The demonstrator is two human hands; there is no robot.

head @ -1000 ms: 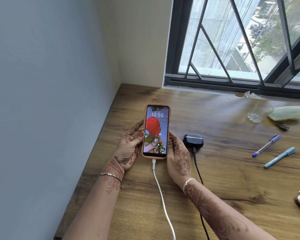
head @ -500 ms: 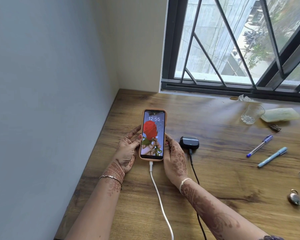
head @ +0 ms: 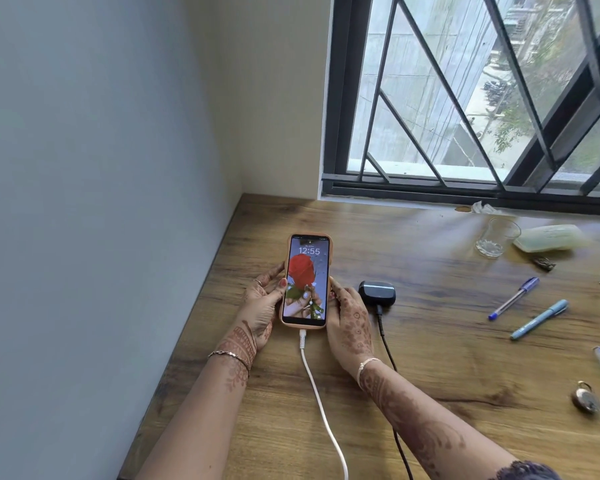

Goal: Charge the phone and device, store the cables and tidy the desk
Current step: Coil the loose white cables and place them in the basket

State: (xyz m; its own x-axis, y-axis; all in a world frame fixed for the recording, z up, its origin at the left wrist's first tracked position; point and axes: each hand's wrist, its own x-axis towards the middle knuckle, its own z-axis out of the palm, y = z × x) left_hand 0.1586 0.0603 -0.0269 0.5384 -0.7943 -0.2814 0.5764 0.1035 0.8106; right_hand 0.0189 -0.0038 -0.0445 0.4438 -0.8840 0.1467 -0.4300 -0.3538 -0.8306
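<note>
— Where's the phone?
— Near the counter's left edge, screen lit, white cable plugged in. Fingers of left hand and right hand grip its sides.
— The black device?
— Just right, on its black cable.

Both forearms reach forward over the desk, bangles at the wrists. The left hand cups the left edge of the phone, thumb laid on its rim. The right hand lies palm-down along the phone's right edge, fingers curled against its side
</note>
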